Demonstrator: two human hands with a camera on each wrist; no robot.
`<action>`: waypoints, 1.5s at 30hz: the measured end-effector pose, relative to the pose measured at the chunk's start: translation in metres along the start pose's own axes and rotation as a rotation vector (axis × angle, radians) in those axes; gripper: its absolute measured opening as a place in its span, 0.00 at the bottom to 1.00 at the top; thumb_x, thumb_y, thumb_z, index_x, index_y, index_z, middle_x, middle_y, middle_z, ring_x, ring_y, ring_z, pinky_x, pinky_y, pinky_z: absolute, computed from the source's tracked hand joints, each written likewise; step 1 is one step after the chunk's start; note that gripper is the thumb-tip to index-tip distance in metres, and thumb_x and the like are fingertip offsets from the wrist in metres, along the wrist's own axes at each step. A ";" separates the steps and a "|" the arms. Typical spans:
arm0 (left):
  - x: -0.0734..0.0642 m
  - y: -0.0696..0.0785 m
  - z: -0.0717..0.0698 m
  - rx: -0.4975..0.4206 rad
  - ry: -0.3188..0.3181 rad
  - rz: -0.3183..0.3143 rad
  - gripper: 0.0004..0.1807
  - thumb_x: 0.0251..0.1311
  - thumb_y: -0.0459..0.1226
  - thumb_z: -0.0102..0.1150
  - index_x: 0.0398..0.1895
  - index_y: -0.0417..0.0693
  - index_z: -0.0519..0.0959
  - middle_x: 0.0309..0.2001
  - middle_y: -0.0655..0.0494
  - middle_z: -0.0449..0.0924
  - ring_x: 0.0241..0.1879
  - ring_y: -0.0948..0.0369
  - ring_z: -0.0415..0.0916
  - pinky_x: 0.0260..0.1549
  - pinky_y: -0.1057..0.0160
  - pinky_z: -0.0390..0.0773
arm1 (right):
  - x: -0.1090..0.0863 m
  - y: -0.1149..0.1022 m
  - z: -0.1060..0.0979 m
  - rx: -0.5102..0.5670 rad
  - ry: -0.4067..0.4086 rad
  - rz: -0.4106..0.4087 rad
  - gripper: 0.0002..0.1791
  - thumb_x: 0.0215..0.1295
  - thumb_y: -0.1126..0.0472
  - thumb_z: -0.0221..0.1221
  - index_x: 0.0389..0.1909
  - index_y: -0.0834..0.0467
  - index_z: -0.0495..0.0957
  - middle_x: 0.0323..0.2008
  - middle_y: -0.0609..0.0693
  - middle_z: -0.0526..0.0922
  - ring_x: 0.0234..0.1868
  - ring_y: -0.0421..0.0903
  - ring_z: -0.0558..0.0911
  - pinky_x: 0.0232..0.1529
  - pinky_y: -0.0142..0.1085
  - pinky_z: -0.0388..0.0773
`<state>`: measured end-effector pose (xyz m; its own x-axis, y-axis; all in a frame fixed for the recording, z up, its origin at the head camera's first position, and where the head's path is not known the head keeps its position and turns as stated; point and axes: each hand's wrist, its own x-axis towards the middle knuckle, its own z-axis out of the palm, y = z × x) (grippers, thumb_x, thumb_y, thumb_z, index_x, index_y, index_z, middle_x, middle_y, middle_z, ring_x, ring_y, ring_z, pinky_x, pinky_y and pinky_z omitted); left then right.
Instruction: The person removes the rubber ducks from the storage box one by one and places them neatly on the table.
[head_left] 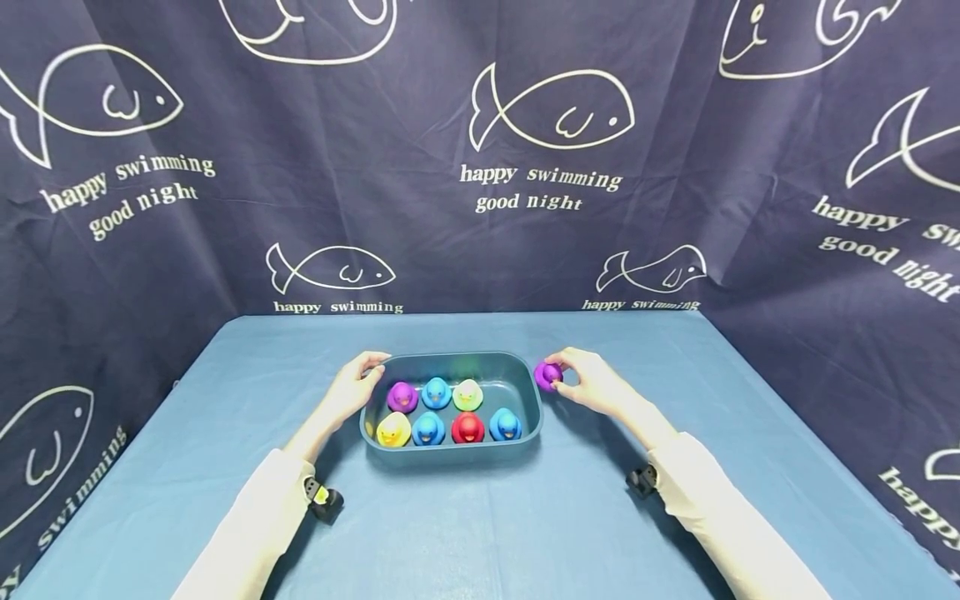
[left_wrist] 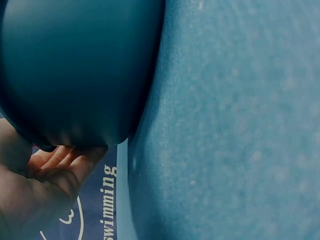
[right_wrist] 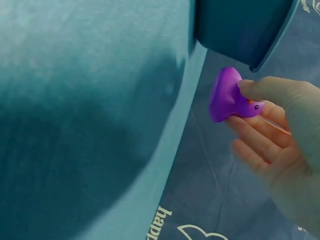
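A dark teal bin (head_left: pixel 450 454) with rounded corners stands on the table, and several rubber ducks lie in it. My left hand (head_left: pixel 356 388) grips its back left corner, the fingers (left_wrist: pixel 70 162) against the outer wall in the left wrist view. Just beyond the bin's right rim, my right hand (head_left: pixel 592 379) pinches a purple rubber duck (right_wrist: pixel 230 97) between thumb and fingers. In the bin's back row are a purple duck (head_left: pixel 402 397), a blue duck (head_left: pixel 436 392) and a pale green duck (head_left: pixel 468 395). The front row has a yellow duck (head_left: pixel 393 430), a red duck (head_left: pixel 468 428) and two blue ones.
A light blue cloth (head_left: pixel 465 533) covers the table around the bin. Dark blue curtains (head_left: pixel 420 167) printed with white fish and lettering enclose the back and both sides. A small black camera (head_left: pixel 324 503) is worn on the left wrist, another (head_left: pixel 642 481) on the right.
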<state>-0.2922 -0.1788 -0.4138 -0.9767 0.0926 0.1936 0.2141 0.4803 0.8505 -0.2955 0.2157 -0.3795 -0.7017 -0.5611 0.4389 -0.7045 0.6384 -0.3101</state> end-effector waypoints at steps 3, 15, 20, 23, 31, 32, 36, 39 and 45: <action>0.000 0.000 0.000 0.000 0.001 0.003 0.16 0.67 0.31 0.45 0.55 0.38 0.72 0.54 0.37 0.75 0.51 0.48 0.73 0.42 0.63 0.71 | -0.001 0.002 0.003 -0.007 -0.008 0.008 0.17 0.49 0.70 0.64 0.43 0.66 0.78 0.37 0.56 0.82 0.39 0.52 0.81 0.45 0.47 0.76; -0.001 -0.002 0.000 -0.003 0.000 0.006 0.15 0.67 0.31 0.45 0.55 0.38 0.72 0.52 0.38 0.76 0.51 0.48 0.73 0.46 0.59 0.71 | -0.004 0.004 0.012 -0.031 -0.060 0.039 0.17 0.48 0.72 0.64 0.42 0.67 0.78 0.38 0.58 0.81 0.40 0.53 0.81 0.45 0.46 0.77; -0.001 -0.002 0.000 -0.005 0.000 0.009 0.15 0.66 0.31 0.46 0.55 0.37 0.72 0.52 0.37 0.76 0.49 0.48 0.74 0.43 0.62 0.71 | -0.003 0.003 0.014 -0.043 -0.067 0.048 0.17 0.48 0.73 0.65 0.43 0.66 0.78 0.39 0.58 0.81 0.40 0.53 0.81 0.46 0.46 0.77; 0.000 -0.002 0.000 0.002 -0.001 0.006 0.16 0.66 0.31 0.46 0.55 0.38 0.72 0.52 0.38 0.76 0.49 0.49 0.74 0.44 0.61 0.71 | -0.003 0.004 0.015 -0.051 -0.068 0.050 0.17 0.48 0.73 0.65 0.42 0.66 0.78 0.39 0.58 0.81 0.40 0.52 0.81 0.45 0.46 0.77; 0.000 -0.002 0.000 0.010 -0.007 0.004 0.16 0.67 0.32 0.45 0.55 0.37 0.71 0.53 0.37 0.75 0.51 0.48 0.73 0.46 0.59 0.71 | -0.004 0.004 0.017 -0.023 -0.059 0.062 0.16 0.47 0.73 0.65 0.41 0.67 0.78 0.38 0.58 0.82 0.40 0.53 0.82 0.45 0.47 0.77; 0.000 -0.002 0.000 0.011 -0.006 0.005 0.16 0.66 0.31 0.45 0.55 0.37 0.71 0.52 0.37 0.75 0.51 0.48 0.73 0.47 0.59 0.71 | -0.004 0.004 0.018 -0.022 -0.059 0.064 0.16 0.48 0.73 0.65 0.41 0.67 0.78 0.38 0.58 0.82 0.40 0.53 0.82 0.45 0.47 0.77; -0.001 -0.002 0.001 0.010 0.002 0.011 0.16 0.66 0.31 0.45 0.55 0.36 0.71 0.52 0.37 0.76 0.51 0.47 0.73 0.47 0.59 0.71 | -0.004 0.004 0.019 -0.018 -0.064 0.072 0.17 0.48 0.73 0.65 0.41 0.67 0.78 0.39 0.59 0.82 0.40 0.53 0.82 0.45 0.47 0.77; -0.001 -0.001 0.001 0.005 0.003 0.009 0.16 0.66 0.31 0.46 0.55 0.36 0.72 0.52 0.37 0.76 0.51 0.48 0.73 0.46 0.60 0.71 | -0.004 0.004 0.018 -0.015 -0.072 0.076 0.17 0.48 0.72 0.65 0.42 0.67 0.78 0.40 0.59 0.81 0.40 0.53 0.82 0.46 0.47 0.77; -0.002 0.002 0.001 -0.002 -0.002 0.001 0.16 0.66 0.31 0.46 0.55 0.37 0.72 0.52 0.37 0.76 0.50 0.47 0.74 0.43 0.62 0.71 | -0.006 0.005 0.016 0.009 -0.079 0.077 0.21 0.48 0.71 0.65 0.46 0.68 0.76 0.43 0.60 0.80 0.43 0.55 0.82 0.47 0.48 0.76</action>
<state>-0.2903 -0.1771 -0.4134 -0.9764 0.0947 0.1940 0.2155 0.4786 0.8512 -0.2965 0.2139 -0.3970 -0.7597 -0.5509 0.3455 -0.6489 0.6768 -0.3476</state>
